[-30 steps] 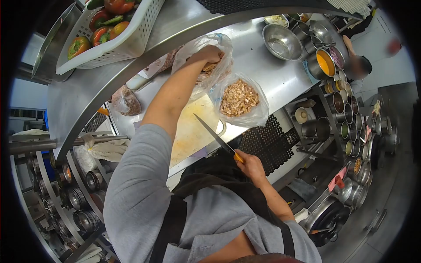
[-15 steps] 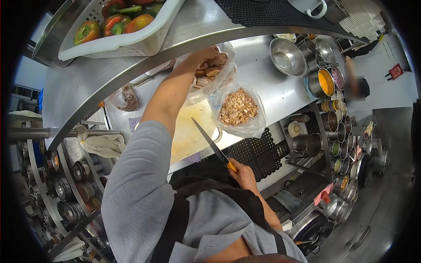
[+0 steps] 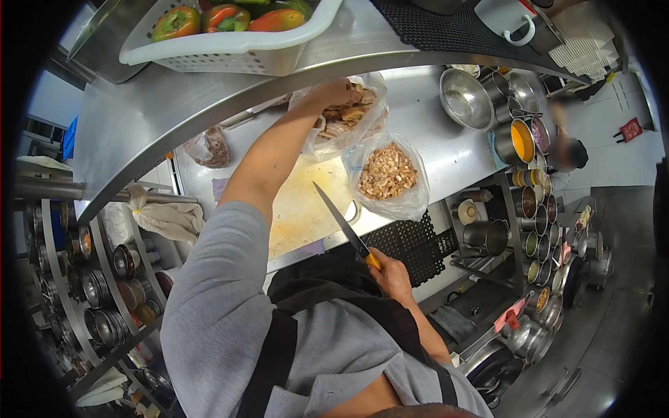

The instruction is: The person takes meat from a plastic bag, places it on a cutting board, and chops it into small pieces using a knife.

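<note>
My left hand (image 3: 336,92) reaches to the open plastic bag of meat pieces (image 3: 341,118); its fingers are partly hidden by the hand and the shelf edge. My right hand (image 3: 391,274) is closed on the yellow handle of a knife (image 3: 346,228), whose blade points up and left over the cutting board's edge. The cutting board (image 3: 300,202) lies on the steel counter, stained and wet-looking. Right of it, an open plastic bag holds chopped meat (image 3: 387,173). Farther left sits a bag of dark meat (image 3: 208,148).
A raised steel shelf (image 3: 202,104) curves over the counter, bearing a white basket (image 3: 230,54) of peppers. A steel bowl (image 3: 465,99) and pots, one with orange sauce (image 3: 522,141), stand right. Another person (image 3: 570,154) is beyond them.
The view has shifted, showing more of the shelf and the meat in the far bag. My left hand remains at that bag, and my right hand still holds the knife.
</note>
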Available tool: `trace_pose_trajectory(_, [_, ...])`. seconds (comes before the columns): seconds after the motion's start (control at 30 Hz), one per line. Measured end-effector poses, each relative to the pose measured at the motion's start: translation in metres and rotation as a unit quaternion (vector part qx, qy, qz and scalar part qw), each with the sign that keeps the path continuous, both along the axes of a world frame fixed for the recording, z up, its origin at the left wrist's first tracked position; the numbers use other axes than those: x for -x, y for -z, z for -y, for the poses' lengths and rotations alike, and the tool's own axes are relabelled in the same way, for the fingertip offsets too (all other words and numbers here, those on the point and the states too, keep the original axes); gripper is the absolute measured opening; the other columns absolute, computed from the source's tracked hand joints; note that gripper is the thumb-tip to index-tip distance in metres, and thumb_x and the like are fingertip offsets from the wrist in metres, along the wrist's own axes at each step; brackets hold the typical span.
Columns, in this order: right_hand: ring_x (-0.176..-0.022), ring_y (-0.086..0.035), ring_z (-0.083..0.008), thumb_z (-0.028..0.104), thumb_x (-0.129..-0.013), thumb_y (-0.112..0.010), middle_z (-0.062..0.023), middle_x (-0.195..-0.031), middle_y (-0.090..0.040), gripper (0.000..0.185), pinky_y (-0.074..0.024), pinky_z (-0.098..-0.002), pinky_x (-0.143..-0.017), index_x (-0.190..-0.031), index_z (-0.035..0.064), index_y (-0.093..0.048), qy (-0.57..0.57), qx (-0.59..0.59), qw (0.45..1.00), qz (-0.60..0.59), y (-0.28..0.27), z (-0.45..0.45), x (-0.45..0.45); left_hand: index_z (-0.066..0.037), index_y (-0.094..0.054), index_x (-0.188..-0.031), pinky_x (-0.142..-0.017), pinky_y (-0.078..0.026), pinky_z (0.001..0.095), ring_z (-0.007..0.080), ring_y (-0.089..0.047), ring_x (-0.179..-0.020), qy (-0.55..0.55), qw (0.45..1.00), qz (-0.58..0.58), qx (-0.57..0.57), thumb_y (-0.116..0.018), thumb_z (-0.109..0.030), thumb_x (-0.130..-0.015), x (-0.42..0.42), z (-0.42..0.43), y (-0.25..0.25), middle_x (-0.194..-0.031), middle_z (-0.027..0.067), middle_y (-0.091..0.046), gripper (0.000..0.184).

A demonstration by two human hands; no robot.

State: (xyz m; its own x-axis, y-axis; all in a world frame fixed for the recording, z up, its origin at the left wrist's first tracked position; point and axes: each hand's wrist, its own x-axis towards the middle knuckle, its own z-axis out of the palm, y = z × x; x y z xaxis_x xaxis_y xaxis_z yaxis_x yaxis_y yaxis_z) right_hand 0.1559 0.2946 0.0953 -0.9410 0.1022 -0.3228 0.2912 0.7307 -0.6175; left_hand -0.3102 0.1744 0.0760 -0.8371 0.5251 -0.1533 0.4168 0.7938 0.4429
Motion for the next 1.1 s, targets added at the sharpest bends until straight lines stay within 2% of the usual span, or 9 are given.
trace_pose_trajectory(0.1, [-0.088, -0.067, -0.0388, 0.016, -0.080, -0.070, -0.0225, -0.096, -0.069, 0.047, -0.0527, -0.0462, -0.078, -0.126, 0.0135, -0.062, 0.012, 0.001, 1.000, 0.019, 0.003, 0.005, -0.002, -0.010, -0.069, -0.113, -0.088, -0.051, 0.0387, 0.0313, -0.067, -0.099, -0.005, 0.992, -0.046, -0.119, -0.067, -0.022, -0.076, -0.020, 0.022, -0.018, -0.106, 0.0164, -0.070, 0.039])
trace_pose_trajectory(0.17, [-0.088, -0.067, -0.0388, 0.016, -0.080, -0.070, -0.0229, -0.096, -0.068, 0.046, -0.0527, -0.0462, -0.078, -0.125, 0.0129, -0.063, 0.016, 0.008, 1.000, 0.008, 0.008, 0.008, -0.006, -0.009, -0.066, -0.118, -0.089, -0.051, 0.0381, 0.0309, -0.067, -0.102, -0.020, 0.973, 0.041, -0.227, -0.069, -0.021, -0.075, -0.058, 0.047, -0.049, -0.107, 0.0162, -0.070, 0.045])
trace_pose_trajectory(0.23, [-0.090, -0.066, -0.0394, 0.014, -0.080, -0.071, -0.0232, -0.097, -0.068, 0.045, -0.0524, -0.0461, -0.078, -0.124, 0.0121, -0.063, 0.026, 0.019, 0.999, 0.001, 0.013, 0.012, -0.009, -0.008, -0.065, -0.121, -0.089, -0.051, 0.0371, 0.0307, -0.066, -0.103, -0.047, 0.975, 0.083, -0.203, -0.069, -0.018, -0.075, -0.094, 0.078, -0.063, -0.110, 0.0155, -0.069, 0.047])
trace_pose_trajectory(0.33, [-0.092, -0.065, -0.0407, 0.014, -0.080, -0.072, -0.0220, -0.100, -0.068, 0.046, -0.0525, -0.0458, -0.078, -0.124, 0.0122, -0.063, 0.040, 0.025, 0.998, -0.032, 0.023, 0.019, -0.017, -0.007, -0.065, -0.119, -0.089, -0.051, 0.0362, 0.0321, -0.065, -0.104, -0.019, 0.954, -0.096, -0.282, -0.063, -0.006, -0.078, -0.153, 0.136, -0.046, -0.114, 0.0161, -0.067, 0.041])
trace_pose_trajectory(0.37, [-0.092, -0.064, -0.0410, 0.013, -0.080, -0.072, -0.0216, -0.100, -0.068, 0.045, -0.0525, -0.0456, -0.078, -0.124, 0.0124, -0.062, 0.046, 0.023, 0.998, -0.025, 0.021, 0.023, -0.016, -0.007, -0.065, -0.119, -0.089, -0.051, 0.0362, 0.0321, -0.065, -0.104, -0.023, 0.958, -0.088, -0.272, -0.063, -0.006, -0.078, -0.175, 0.150, -0.030, -0.114, 0.0161, -0.067, 0.041])
trace_pose_trajectory(0.43, [-0.092, -0.065, -0.0404, 0.013, -0.080, -0.072, -0.0224, -0.099, -0.067, 0.044, -0.0524, -0.0452, -0.077, -0.124, 0.0119, -0.063, 0.066, 0.039, 0.997, -0.006, 0.019, 0.029, -0.015, -0.006, -0.063, -0.118, -0.095, -0.048, 0.0425, 0.0370, -0.059, -0.108, -0.073, 0.921, -0.272, -0.269, -0.063, -0.003, -0.074, -0.214, 0.176, 0.022, -0.111, 0.0170, -0.065, 0.044])
trace_pose_trajectory(0.53, [-0.090, -0.066, -0.0406, 0.013, -0.081, -0.072, -0.0240, -0.095, -0.068, 0.046, -0.0527, -0.0438, -0.076, -0.125, 0.0116, -0.063, 0.069, 0.029, 0.997, -0.016, 0.027, 0.032, -0.016, -0.004, -0.060, -0.121, -0.103, -0.043, 0.0443, 0.0363, -0.054, -0.118, -0.026, 0.969, -0.187, -0.161, -0.063, 0.000, -0.071, -0.258, 0.212, 0.071, -0.122, 0.0177, -0.060, 0.051])
trace_pose_trajectory(0.77, [-0.095, -0.065, -0.0408, 0.016, -0.082, -0.072, -0.0250, -0.097, -0.068, 0.046, -0.0524, -0.0443, -0.079, -0.127, 0.0119, -0.062, 0.060, -0.011, 0.998, -0.004, 0.018, 0.050, -0.001, -0.004, -0.060, -0.120, -0.105, -0.043, 0.0423, 0.0349, -0.053, -0.121, -0.109, 0.965, -0.098, -0.217, -0.062, -0.002, -0.073, -0.268, 0.244, 0.066, -0.124, 0.0183, -0.059, 0.047])
trace_pose_trajectory(1.1, [-0.096, -0.065, -0.0407, 0.019, -0.082, -0.073, -0.0238, -0.099, -0.068, 0.048, -0.0517, -0.0444, -0.081, -0.128, 0.0125, -0.061, 0.085, -0.007, 0.996, -0.012, 0.022, 0.090, -0.009, -0.004, -0.063, -0.104, -0.089, -0.047, 0.0434, 0.0335, -0.057, -0.099, 0.025, 0.985, -0.121, -0.118, -0.059, -0.017, -0.086, -0.255, 0.199, 0.072, -0.102, 0.0133, -0.063, 0.023])
